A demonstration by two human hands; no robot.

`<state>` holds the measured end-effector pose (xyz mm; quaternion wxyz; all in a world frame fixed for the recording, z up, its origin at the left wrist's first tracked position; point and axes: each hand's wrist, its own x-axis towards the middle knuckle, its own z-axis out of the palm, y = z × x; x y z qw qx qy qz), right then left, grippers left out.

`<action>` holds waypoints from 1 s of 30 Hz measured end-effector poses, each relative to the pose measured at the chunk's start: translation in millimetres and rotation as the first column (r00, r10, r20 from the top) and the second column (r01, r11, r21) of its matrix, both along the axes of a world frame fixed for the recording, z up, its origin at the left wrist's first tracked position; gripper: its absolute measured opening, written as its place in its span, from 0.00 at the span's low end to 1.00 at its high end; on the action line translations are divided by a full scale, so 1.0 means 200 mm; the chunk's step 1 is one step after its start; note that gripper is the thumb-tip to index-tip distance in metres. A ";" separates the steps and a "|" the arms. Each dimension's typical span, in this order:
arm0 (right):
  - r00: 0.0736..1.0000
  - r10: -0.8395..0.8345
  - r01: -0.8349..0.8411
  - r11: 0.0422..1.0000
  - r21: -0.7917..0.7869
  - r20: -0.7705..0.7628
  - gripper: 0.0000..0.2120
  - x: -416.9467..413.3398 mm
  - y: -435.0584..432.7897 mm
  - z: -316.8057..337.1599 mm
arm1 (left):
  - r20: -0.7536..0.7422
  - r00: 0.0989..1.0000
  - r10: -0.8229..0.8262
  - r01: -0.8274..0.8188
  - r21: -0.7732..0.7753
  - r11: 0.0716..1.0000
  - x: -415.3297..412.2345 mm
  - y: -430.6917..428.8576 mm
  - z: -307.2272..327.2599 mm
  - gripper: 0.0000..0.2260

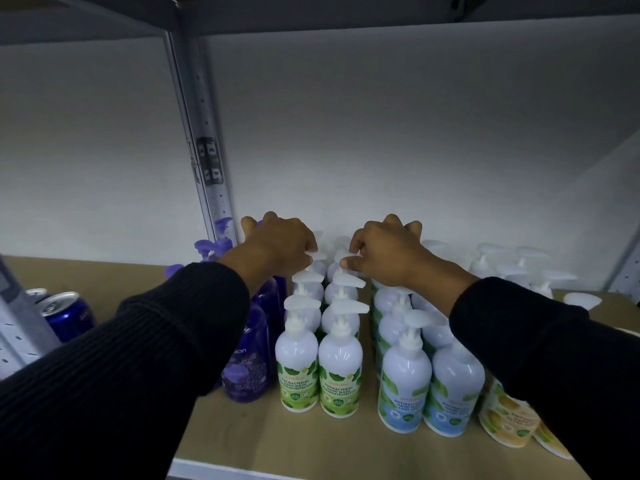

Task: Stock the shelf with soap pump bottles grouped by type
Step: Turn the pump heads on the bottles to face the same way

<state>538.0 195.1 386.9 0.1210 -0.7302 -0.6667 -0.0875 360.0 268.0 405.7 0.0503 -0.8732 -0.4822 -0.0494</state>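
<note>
On the wooden shelf (311, 445), two rows of green-label soap bottles (318, 368) are stood between purple bottles (247, 362) and blue-label bottles (405, 382); rear white pump heads (318, 257) are pinched by the left hand (280, 244) and right hand (388, 258).

The shelf board (311, 445) is plain tan, the wall (381, 133) behind it flat white, and the upright post (192, 98) pale grey, dotted with rows of small dark holes. The purple bottles (247, 358) are see-through violet, with a lavender-flower picture on the label and pumps of the same violet. The green-label bottles (298, 368) are white with a lime leaf print; the blue-label bottles (405, 386) are white too, their labels pale blue with green leaves; the yellow-label bottles (509, 420) carry a yellow fruit print (lemons, by the look). The pump heads (349, 280) on all three are white. The cans (67, 315) are deep blue with silver tops. Both sleeves (156, 341) are black, in a fine ribbed knit.
</note>
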 end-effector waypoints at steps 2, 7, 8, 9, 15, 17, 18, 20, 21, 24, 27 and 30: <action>1.000 -0.005 0.005 1.000 0.001 0.008 0.18 0.00 0.00 0.00 | 0.004 1.000 -0.006 0.006 -0.002 1.000 0.00 0.00 0.00 0.12; 1.000 -0.015 0.015 1.000 -0.019 0.009 0.18 -0.01 0.00 0.01 | 0.011 1.000 -0.012 0.012 -0.004 1.000 -0.01 0.00 0.00 0.12; 1.000 -0.015 0.015 1.000 -0.018 0.008 0.18 -0.01 0.00 0.01 | 0.013 1.000 -0.014 0.014 -0.006 1.000 -0.01 0.00 -0.01 0.13; 1.000 -0.015 0.015 1.000 -0.016 0.007 0.18 -0.01 0.00 0.01 | 0.014 1.000 -0.015 0.015 -0.008 1.000 -0.01 0.00 -0.01 0.13; 1.000 -0.007 0.007 1.000 -0.028 -0.009 0.19 0.01 0.01 0.01 | 0.017 0.999 -0.043 0.043 -0.001 0.999 -0.02 0.02 0.02 0.12; 0.998 -0.016 0.015 1.000 -0.020 -0.062 0.20 0.03 0.02 0.02 | 0.064 0.997 -0.034 0.033 0.015 0.999 -0.03 0.05 0.04 0.11; 0.997 -0.025 0.025 1.000 -0.011 -0.077 0.20 0.04 0.03 0.03 | 0.085 0.996 -0.025 0.022 0.038 0.999 -0.03 0.06 0.04 0.12; 0.995 -0.050 0.049 0.999 -0.006 -0.082 0.19 0.06 0.06 0.04 | 0.100 0.995 -0.012 0.003 0.088 0.996 -0.02 0.09 0.06 0.15; 0.995 -0.060 0.059 0.998 -0.013 -0.082 0.19 0.07 0.07 0.05 | 0.095 0.995 -0.008 -0.002 0.103 0.995 0.00 0.10 0.06 0.16; 0.994 -0.078 0.075 0.996 -0.046 -0.079 0.20 0.08 0.12 0.05 | 0.036 0.999 0.009 -0.013 0.119 0.993 0.04 0.14 0.05 0.19; 0.993 -0.088 0.083 0.994 -0.066 -0.078 0.21 0.07 0.16 0.05 | -0.042 0.998 0.042 -0.037 0.109 0.993 0.09 0.18 0.02 0.20; 0.993 -0.088 0.082 0.994 -0.074 -0.083 0.18 0.07 0.19 0.04 | -0.077 0.995 0.062 -0.053 0.105 0.993 0.12 0.20 0.00 0.18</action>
